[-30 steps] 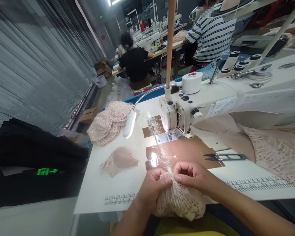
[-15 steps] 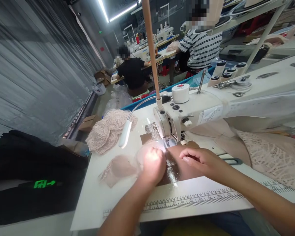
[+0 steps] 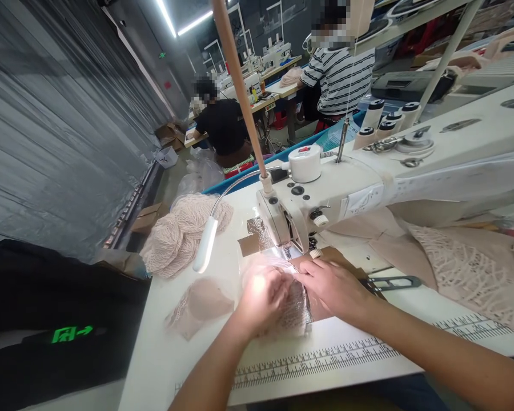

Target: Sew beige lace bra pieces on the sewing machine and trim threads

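While a printed ruler [image 3: 325, 357] runs along the near edge of the white table [image 3: 175, 354] at the bottom of the frame, two bare hands meet just above it at centre. The left hand [image 3: 261, 294], washed out by bright light, lies with fingers curled down on a piece of pale lace fabric [image 3: 293, 308]. The right hand [image 3: 332, 285] rests flat beside it, fingers loosely spread, pressing the same fabric; the two hands almost touch. The fabric lies on a brown patch of the table, directly in front of the sewing machine [image 3: 321, 197]. Left of the hands lies a beige cup-shaped piece [image 3: 201, 302]. Right of them lie thread snips [image 3: 392, 282]. Farther back at left sits a heap of lace [image 3: 180, 234]. At the top, two other people sit at distant tables.
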The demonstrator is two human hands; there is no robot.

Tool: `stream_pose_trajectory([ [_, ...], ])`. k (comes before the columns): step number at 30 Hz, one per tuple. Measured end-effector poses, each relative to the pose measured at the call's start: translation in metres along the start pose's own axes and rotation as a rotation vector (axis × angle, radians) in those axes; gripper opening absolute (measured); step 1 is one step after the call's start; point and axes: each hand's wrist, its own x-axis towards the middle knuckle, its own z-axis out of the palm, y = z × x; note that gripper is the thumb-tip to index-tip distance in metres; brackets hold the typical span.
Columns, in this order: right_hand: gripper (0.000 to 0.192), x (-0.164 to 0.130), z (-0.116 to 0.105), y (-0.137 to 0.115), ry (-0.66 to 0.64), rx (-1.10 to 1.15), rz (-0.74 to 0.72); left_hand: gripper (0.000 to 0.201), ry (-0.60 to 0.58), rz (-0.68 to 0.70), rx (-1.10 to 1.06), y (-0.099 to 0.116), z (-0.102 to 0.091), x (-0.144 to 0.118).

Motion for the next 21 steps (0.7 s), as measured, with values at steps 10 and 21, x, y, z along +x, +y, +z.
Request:
stream_pose_trajectory([
  [10, 0.04, 0.008, 0.008, 0.004, 0.129, -0.041, 0.05, 0.037, 0.1, 0.213, 0.344, -0.036, 0.03, 0.015],
  [21, 0.046, 0.016, 0.002, 0.001, 0.06, -0.046, 0.118, 0.035, 0.08, 0.254, 0.308, -0.046, 0.023, 0.029],
])
